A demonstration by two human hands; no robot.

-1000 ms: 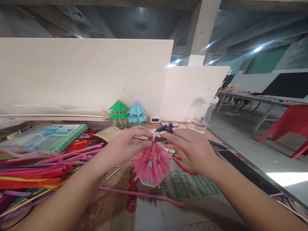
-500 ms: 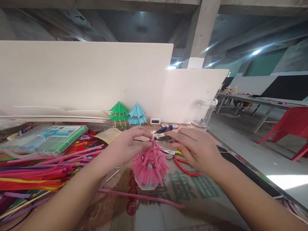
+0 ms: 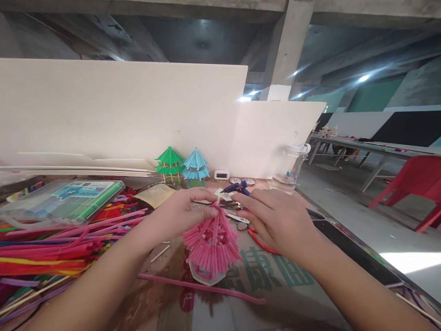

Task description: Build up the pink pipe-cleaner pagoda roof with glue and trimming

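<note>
We start at the left hand [image 3: 179, 209]: its grip is pressed together, thumb and fingertips pinching the peak of the pink pavilion model [image 3: 212, 248]. The model hangs from that pinch, tilted toward us, over the desk [image 3: 155, 296]. Its lower rim is close to the surface or touching it; we cannot tell which. The right hand [image 3: 275, 220] comes in from the other side, fingers stretched toward the same peak. Whether its grip pinches the tip or only rests against it we cannot tell, since the fingers hide the contact.

In our judgement, the weak point is that narrow peak. It carries the whole model, so too hard a squeeze could bend it or splay the pink strands. A slack pinch could let the model tip onto the loose pink pipe cleaner [image 3: 203, 287] lying just below.

Red-handled cutters [image 3: 260, 242] lie partly under the right hand, and a blue glue gun [image 3: 236, 187] sits just beyond the fingertips. A careless shift could knock either one, or bring a finger against the nozzle. Further back stand a green model [image 3: 169, 161] and a blue model [image 3: 195, 164], and a clear jar [image 3: 289, 168] stands near the desk's right edge.
</note>
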